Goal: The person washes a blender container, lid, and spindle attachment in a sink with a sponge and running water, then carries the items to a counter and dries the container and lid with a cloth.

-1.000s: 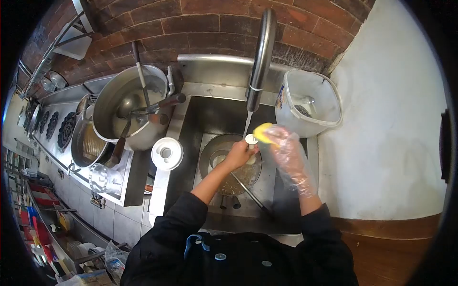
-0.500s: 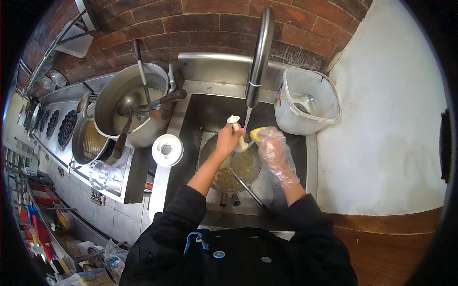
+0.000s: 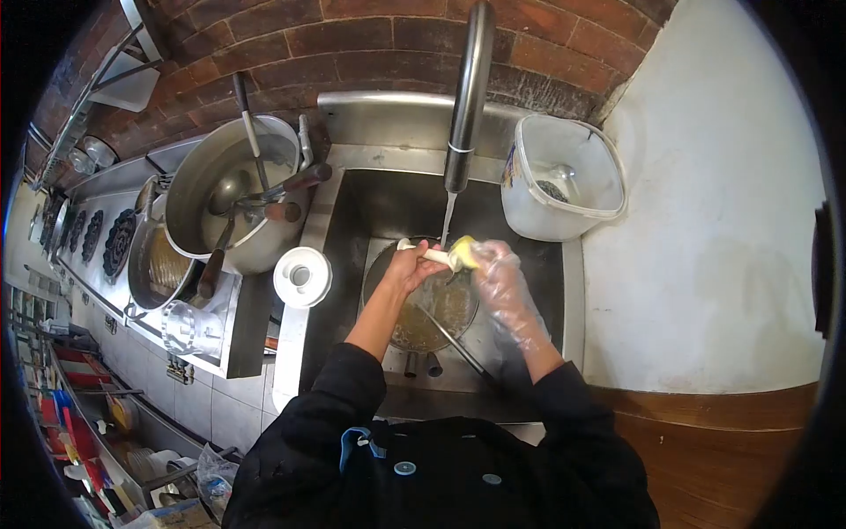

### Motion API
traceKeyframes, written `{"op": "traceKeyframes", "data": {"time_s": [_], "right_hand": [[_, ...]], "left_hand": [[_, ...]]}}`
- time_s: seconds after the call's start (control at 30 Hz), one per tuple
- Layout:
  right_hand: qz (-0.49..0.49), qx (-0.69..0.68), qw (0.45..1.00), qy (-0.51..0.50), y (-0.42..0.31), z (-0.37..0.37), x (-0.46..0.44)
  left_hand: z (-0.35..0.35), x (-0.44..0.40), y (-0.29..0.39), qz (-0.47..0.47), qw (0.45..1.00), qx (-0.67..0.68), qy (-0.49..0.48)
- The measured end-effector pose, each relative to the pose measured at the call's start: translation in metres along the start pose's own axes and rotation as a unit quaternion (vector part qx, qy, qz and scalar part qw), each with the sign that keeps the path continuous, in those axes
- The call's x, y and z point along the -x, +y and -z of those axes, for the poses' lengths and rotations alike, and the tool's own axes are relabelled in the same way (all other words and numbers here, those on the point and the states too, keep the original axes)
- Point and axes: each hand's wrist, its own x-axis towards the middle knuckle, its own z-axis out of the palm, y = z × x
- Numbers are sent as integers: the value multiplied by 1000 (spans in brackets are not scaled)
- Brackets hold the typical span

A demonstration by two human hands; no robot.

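Note:
My left hand [image 3: 407,268] is closed round a cream-coloured, stem-like piece [image 3: 436,256] with wider ends; its exact kind I cannot make out. My right hand [image 3: 500,280], in a clear plastic glove, grips a yellow sponge [image 3: 463,253] against the right end of that piece. Water runs from the faucet [image 3: 464,115] just behind my hands. Below them in the steel sink [image 3: 352,207] lies a round pan [image 3: 410,331] with cloudy water in it. A long metal handle [image 3: 458,346] slants across the pan.
A white plastic ring-shaped part [image 3: 301,277] sits on the sink's left ledge. Further left stands a large pot [image 3: 189,194] holding ladles and other handled utensils, beside a smaller pot [image 3: 141,278] and a clear container [image 3: 191,328]. A white tub [image 3: 535,207] stands at the sink's right back corner.
The cream piece has turned from nearly upright to nearly level. My left hand has shifted slightly left and down, and the sponge now touches the piece's end.

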Motion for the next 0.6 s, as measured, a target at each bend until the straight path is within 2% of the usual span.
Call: {"op": "traceKeyframes", "data": {"time_s": [0.07, 0.13, 0.2, 0.23, 0.27, 0.33, 0.37, 0.4, 0.43, 0.5, 0.53, 0.57, 0.6], "right_hand": [[22, 33, 999, 26, 9, 1, 0], [44, 64, 996, 48, 3, 1, -8], [150, 143, 978, 26, -7, -6, -6], [94, 104, 990, 17, 0, -3, -5], [96, 105, 990, 18, 5, 0, -5], [10, 146, 989, 17, 3, 6, -9], [60, 153, 984, 73, -1, -2, -9], [60, 151, 984, 70, -7, -10, -3], [-52, 41, 997, 36, -13, -17, 3], [18, 102, 995, 5, 5, -13, 12], [21, 103, 994, 6, 8, -9, 10], [-14, 81, 996, 28, 10, -8, 11], [-47, 59, 996, 48, 11, -7, 11]], "left_hand": [[-6, 8, 1, -2, 999, -22, 38], [-4, 7, 6, 15, 999, -29, 17], [1, 4, 6, 64, 997, 31, -12], [4, 1, 6, 66, 997, 33, 2], [6, -1, 3, 65, 997, 33, -1], [7, -2, 2, 7, 999, 36, 29], [5, -8, 5, 3, 999, 38, 28], [9, -15, 4, 23, 996, 81, 23], [15, -20, 2, 43, 991, 123, 18], [26, -23, -1, 29, 994, 105, 31], [10, -12, 6, 7, 995, 90, 38], [-4, 1, 7, -14, 995, 53, 83], [-4, -4, 9, -15, 995, 55, 82]]}}
